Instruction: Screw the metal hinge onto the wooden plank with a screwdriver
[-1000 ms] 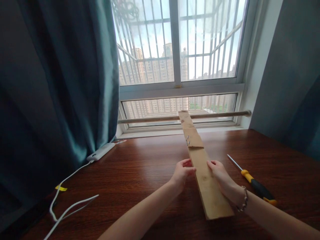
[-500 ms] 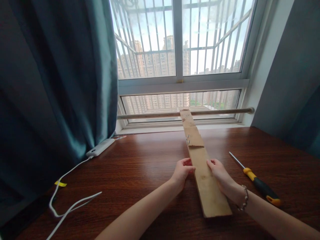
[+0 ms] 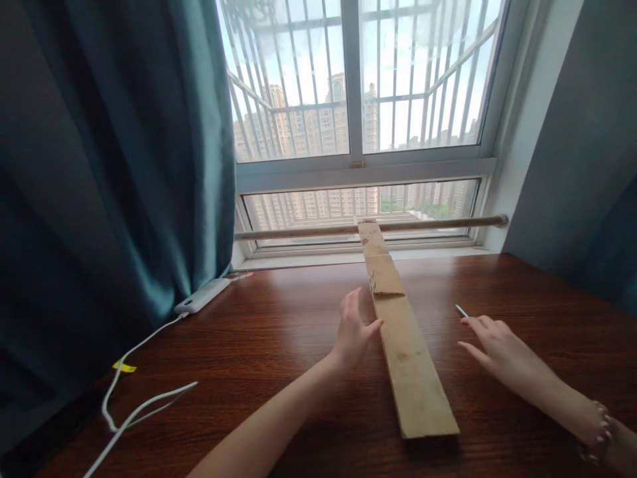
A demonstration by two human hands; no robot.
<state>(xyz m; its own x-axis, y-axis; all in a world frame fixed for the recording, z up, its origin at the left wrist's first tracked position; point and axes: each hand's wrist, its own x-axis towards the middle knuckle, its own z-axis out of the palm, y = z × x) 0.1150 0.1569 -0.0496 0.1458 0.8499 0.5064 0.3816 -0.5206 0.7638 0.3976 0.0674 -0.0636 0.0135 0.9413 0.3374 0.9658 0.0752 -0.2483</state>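
A long pale wooden board [image 3: 415, 365] slopes from near me up to the metal rail at the window. A shorter piece of wood [image 3: 385, 273] overlaps its upper part, with small bent metal bits at its left edge. My left hand [image 3: 352, 332] is beside the board's left edge, fingers apart, thumb at the edge; whether it touches is hard to tell. My right hand [image 3: 500, 352] hovers over the screwdriver, thumb and fingers apart. Only the tip of the screwdriver's shaft [image 3: 462, 311] shows; my hand hides the handle.
A dark red-brown wooden tabletop [image 3: 279, 318] lies beneath. On the left are a white power strip [image 3: 203, 296], a white cable [image 3: 149, 401] and a yellow tag [image 3: 124, 367] by a blue curtain [image 3: 149, 166]. A metal rail [image 3: 442, 224] crosses before the barred window.
My right hand has let go of the board and moved right, over the screwdriver. My left hand has loosened from the board's edge, its fingers now raised and spread.
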